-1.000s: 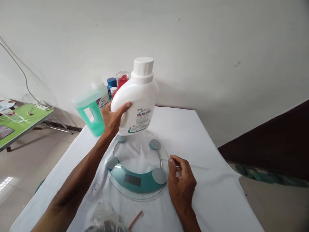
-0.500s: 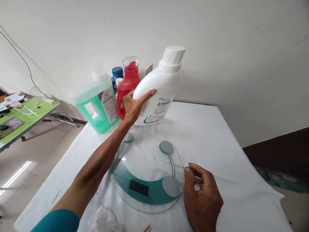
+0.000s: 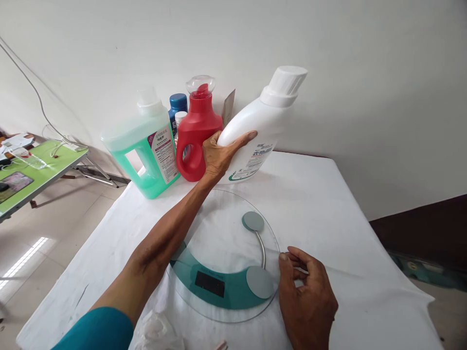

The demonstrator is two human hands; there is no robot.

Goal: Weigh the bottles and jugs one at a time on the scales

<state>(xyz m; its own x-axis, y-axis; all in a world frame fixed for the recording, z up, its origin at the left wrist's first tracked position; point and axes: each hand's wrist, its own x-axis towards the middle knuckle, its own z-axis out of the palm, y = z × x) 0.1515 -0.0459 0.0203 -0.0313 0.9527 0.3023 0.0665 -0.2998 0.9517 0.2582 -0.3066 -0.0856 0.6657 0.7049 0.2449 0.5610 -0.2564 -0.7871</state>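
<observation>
Nearest, at five o'clock, the right hand (image 3: 308,299) rests with loosely curled fingers touching the rim of the glass scale (image 3: 222,257) on the worktop (image 3: 328,204). Farther, toward twelve o'clock, the left hand (image 3: 219,155) grips the tilted white bottle (image 3: 260,126) beside the red bottle (image 3: 197,138).

— What's in your left hand (image 3: 215,158)?
— I grip the white detergent bottle (image 3: 255,133), tilted toward two o'clock with its cap up, lifted just past the far edge of the glass scale (image 3: 222,260).
— And your right hand (image 3: 308,304)?
— It rests on the desk (image 3: 328,204), fingers curled, touching the scale's rim at about four o'clock.
— What's behind?
— At ten o'clock from the scale, a green jug (image 3: 146,155) and a red bottle (image 3: 197,138) stand side by side by the wall.
</observation>
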